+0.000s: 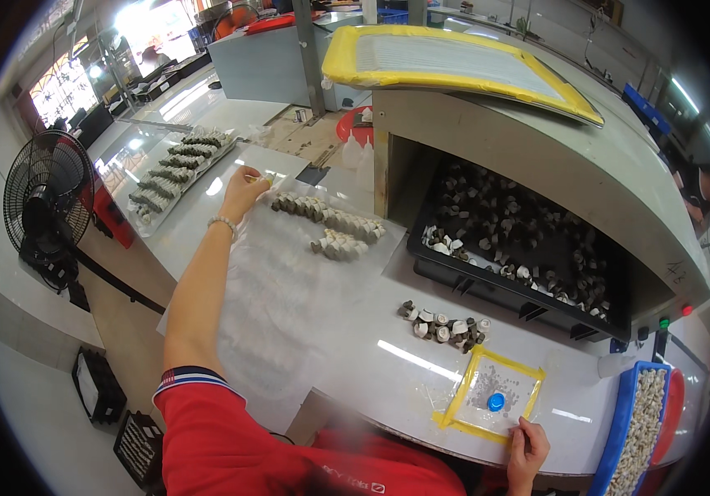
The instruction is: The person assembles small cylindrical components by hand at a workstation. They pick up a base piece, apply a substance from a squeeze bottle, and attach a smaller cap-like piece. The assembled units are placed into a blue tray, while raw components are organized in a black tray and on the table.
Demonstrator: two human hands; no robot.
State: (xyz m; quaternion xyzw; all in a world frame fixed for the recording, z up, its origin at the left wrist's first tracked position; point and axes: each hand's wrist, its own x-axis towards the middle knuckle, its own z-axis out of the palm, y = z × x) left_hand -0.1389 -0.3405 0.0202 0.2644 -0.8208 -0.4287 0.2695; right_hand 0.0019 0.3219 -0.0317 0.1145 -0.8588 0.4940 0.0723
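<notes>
My left hand (245,192) reaches out to the far left corner of a translucent white sheet (264,306), its fingers closed in a pinch. What they hold, if anything, is too small to name. Beside it, rows of small white-and-dark pieces (330,219) lie on the sheet. Down at the near right, my right hand (528,446) is curled closed by the corner of a yellow-taped square panel (454,405); I cannot make out anything in its fingers. A blue round cap (495,403) and grey specks sit on this panel. Just beyond it is a cluster of loose white-and-dark pieces (444,326).
A black tray (471,277) of loose pieces stands inside a grey hooded machine (528,132), topped by a yellow-taped screen (454,58). A blue bin (619,438) of small pale pieces is at right. At left are another filled sheet (177,174) and a fan (45,198).
</notes>
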